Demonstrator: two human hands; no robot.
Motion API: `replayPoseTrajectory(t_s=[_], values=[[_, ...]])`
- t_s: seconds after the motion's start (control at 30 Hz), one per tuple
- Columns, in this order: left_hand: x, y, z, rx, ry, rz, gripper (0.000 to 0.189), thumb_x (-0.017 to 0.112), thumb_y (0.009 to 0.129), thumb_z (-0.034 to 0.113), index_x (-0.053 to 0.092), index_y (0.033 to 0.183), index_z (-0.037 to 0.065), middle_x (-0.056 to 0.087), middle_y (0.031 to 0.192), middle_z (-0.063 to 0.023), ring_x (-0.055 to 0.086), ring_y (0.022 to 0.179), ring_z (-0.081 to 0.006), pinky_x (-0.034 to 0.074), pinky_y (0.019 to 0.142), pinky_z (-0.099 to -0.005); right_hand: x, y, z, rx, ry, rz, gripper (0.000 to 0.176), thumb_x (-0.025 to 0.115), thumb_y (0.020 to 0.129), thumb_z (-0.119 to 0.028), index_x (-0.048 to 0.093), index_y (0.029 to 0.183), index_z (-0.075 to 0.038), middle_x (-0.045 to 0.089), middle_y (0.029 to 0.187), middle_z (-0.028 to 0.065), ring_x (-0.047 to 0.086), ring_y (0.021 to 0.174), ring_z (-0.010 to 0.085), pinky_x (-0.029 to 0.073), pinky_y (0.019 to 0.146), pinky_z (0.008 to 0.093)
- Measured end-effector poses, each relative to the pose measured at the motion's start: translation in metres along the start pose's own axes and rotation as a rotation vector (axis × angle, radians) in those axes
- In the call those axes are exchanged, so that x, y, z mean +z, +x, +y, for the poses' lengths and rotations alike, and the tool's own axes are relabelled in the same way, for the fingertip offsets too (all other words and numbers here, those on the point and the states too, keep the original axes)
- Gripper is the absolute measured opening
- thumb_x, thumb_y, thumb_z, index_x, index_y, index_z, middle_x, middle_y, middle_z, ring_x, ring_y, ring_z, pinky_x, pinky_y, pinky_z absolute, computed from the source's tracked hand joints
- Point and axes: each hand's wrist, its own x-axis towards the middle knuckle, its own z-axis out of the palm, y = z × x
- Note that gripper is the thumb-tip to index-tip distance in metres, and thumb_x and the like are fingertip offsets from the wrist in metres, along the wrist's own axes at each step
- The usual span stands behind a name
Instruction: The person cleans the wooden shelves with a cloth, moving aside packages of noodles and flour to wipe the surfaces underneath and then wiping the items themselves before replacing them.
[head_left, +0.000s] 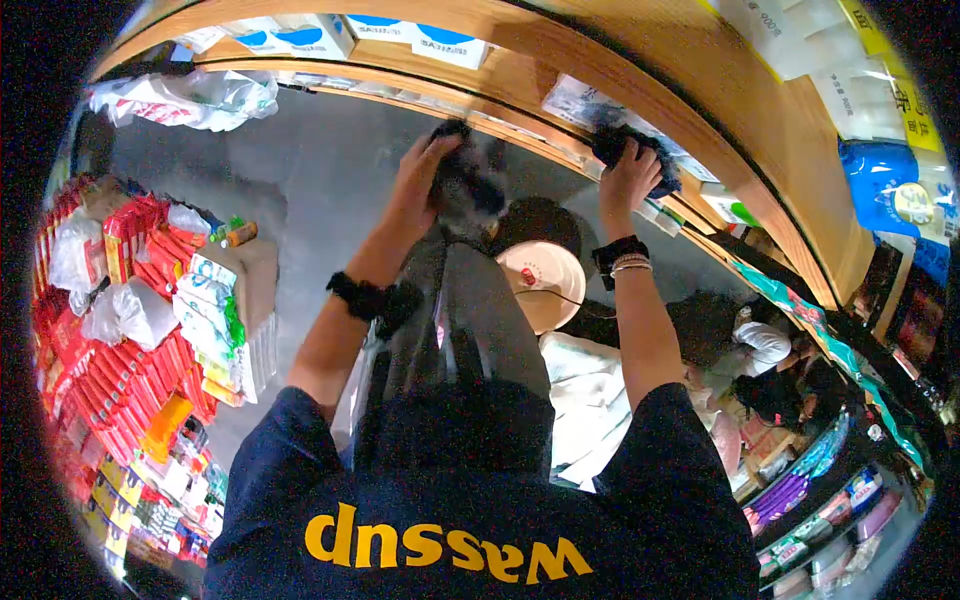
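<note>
My left hand (pixel 412 182) is closed round a dark bunched cloth (pixel 466 188), held over the grey floor near the lower shelf edge. The cloth is partly smeared by motion. Up at the wooden shelf, my right hand (pixel 628 178) grips another dark crumpled cloth (pixel 612 142), pressed on or close to the shelf edge; exact contact is hidden. Between my forearms, on the floor, stands a pale round basin (pixel 558 268) with a red print inside. A dark round shape (pixel 540 222) lies just beyond it.
The curved wooden shelf (pixel 560 50) spans the top and right, with white and blue packages (pixel 450 45) on it. Stacked red packets (pixel 150 370) fill the left. A white plastic bag (pixel 190 100) sits upper left. Another person (pixel 765 345) is low at the right.
</note>
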Motion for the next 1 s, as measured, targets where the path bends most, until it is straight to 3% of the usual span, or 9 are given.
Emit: replayPoseTrajectory(t_s=[0.13, 0.27, 0.43, 0.53, 0.57, 0.7, 0.87, 0.93, 1.0], values=[[0.051, 0.053, 0.030, 0.515, 0.430, -0.132, 0.043, 0.071, 0.068, 0.014, 0.047, 0.102, 0.003, 0.055, 0.086, -0.0054, 0.055, 0.076, -0.0149, 0.047, 0.069, -0.0295, 0.008, 0.002, 0.003, 0.005, -0.039, 0.033, 0.045, 0.064, 0.062, -0.010, 0.050, 0.105, -0.013, 0.045, 0.102, 0.0105, 0.043, 0.094, 0.0298, 0.035, 0.078, 0.0424], [0.038, 0.134, 0.008, 0.946, 1.614, -0.246, 0.056, 0.069, 0.060, 0.010, 0.044, 0.110, 0.002, 0.051, 0.103, -0.0176, 0.053, 0.088, -0.0325, 0.045, 0.078, -0.0416, 0.007, 0.002, -0.003, 0.063, 0.005, 0.035, 0.046, 0.066, 0.060, -0.010, 0.051, 0.103, -0.013, 0.046, 0.102, 0.0109, 0.044, 0.095, 0.0300, 0.034, 0.080, 0.0422], [0.029, 0.148, -0.025, 0.949, 1.841, -0.190, 0.050, 0.065, 0.065, 0.014, 0.049, 0.112, 0.015, 0.043, 0.115, -0.0141, 0.040, 0.109, -0.0360, 0.044, 0.081, -0.0425, 0.000, 0.001, -0.005, 0.051, 0.000, 0.016, 0.049, 0.069, 0.059, -0.012, 0.050, 0.105, -0.013, 0.045, 0.102, 0.0111, 0.043, 0.096, 0.0303, 0.033, 0.081, 0.0425], [0.037, 0.162, -0.032, 0.909, 1.982, -0.103, 0.040, 0.058, 0.070, 0.016, 0.053, 0.109, 0.016, 0.044, 0.113, -0.0128, 0.041, 0.106, -0.0345, 0.044, 0.079, -0.0471, 0.002, 0.002, -0.005, 0.093, 0.042, -0.044, 0.051, 0.070, 0.058, -0.013, 0.050, 0.105, -0.014, 0.045, 0.103, 0.0110, 0.043, 0.097, 0.0306, 0.033, 0.082, 0.0428], [0.033, 0.175, -0.039, 1.105, 1.906, -0.062, 0.029, 0.052, 0.074, 0.017, 0.056, 0.103, 0.016, 0.044, 0.112, -0.0113, 0.044, 0.101, -0.0323, 0.043, 0.073, -0.0487, 0.004, 0.002, -0.005, 0.104, 0.046, -0.046, 0.050, 0.070, 0.058, -0.012, 0.050, 0.105, -0.015, 0.045, 0.103, 0.0105, 0.043, 0.098, 0.0307, 0.033, 0.082, 0.0431], [0.038, 0.168, -0.047, 1.101, 1.961, 0.052, 0.022, 0.052, 0.075, 0.019, 0.059, 0.096, 0.016, 0.044, 0.115, -0.0095, 0.043, 0.099, -0.0299, 0.042, 0.067, -0.0430, -0.005, 0.001, -0.008, 0.128, 0.041, -0.050, 0.047, 0.068, 0.060, -0.010, 0.052, 0.103, -0.016, 0.046, 0.103, 0.0096, 0.043, 0.098, 0.0300, 0.033, 0.083, 0.0434], [0.032, 0.145, -0.043, 1.191, 2.037, 0.022, 0.026, 0.054, 0.076, 0.023, 0.058, 0.100, 0.019, 0.043, 0.117, -0.0090, 0.043, 0.101, -0.0286, 0.040, 0.071, -0.0417, 0.005, -0.026, 0.024, 0.041, 0.239, 0.054, 0.044, 0.064, 0.062, -0.008, 0.054, 0.105, -0.014, 0.048, 0.102, 0.0122, 0.044, 0.099, 0.0308, 0.034, 0.084, 0.0425], [0.028, 0.132, -0.039, 1.179, 2.102, 0.036, 0.027, 0.054, 0.076, 0.023, 0.058, 0.103, 0.020, 0.042, 0.118, -0.0088, 0.042, 0.101, -0.0283, 0.039, 0.073, -0.0413, 0.013, -0.034, 0.043, 0.232, 0.547, 0.210, 0.052, 0.063, 0.062, -0.006, 0.052, 0.112, -0.014, 0.047, 0.110, 0.0142, 0.043, 0.103, 0.0346, 0.035, 0.087, 0.0417], [0.025, 0.124, -0.037, 1.065, 2.271, -0.008, 0.032, 0.049, 0.080, 0.019, 0.054, 0.110, 0.024, 0.040, 0.123, -0.0071, 0.039, 0.106, -0.0275, 0.036, 0.077, -0.0417, 0.013, -0.047, 0.073, 0.164, 0.371, 0.209, 0.061, 0.065, 0.061, -0.004, 0.048, 0.119, -0.016, 0.041, 0.121, 0.0178, 0.037, 0.115, 0.0344, 0.032, 0.097, 0.0408]])
